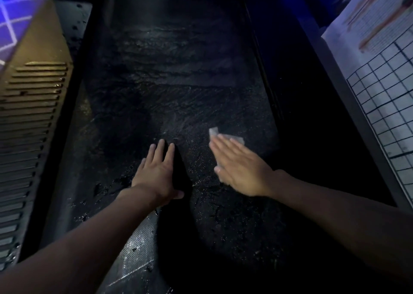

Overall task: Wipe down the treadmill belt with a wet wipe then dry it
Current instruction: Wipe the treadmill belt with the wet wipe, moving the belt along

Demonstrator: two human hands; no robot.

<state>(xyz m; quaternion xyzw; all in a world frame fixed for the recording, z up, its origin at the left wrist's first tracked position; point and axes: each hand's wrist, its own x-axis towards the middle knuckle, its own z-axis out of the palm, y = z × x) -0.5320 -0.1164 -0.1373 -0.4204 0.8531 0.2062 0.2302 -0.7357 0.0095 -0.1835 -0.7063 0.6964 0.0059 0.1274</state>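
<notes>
Wipe (pixel 215 133) meets treadmill belt (pixel 169 74) at centre right of the frame: we press our right hand (pixel 241 170) flat on the white sheet, fingers straight and together, so the whole palm bears down; the sheet's corners show past the fingertips. Our left hand (pixel 156 173), lower centre, lies splayed on the belt, probably bracing our lean. Neither grip curls round anything. Wet streaks (pixel 165 41) glisten toward the top of the frame.

Dim room, blue light in the upper corners. Tan slatted vent panel (pixel 29 119) at left; white black-gridded printed sheet (pixel 384 88) at right.
</notes>
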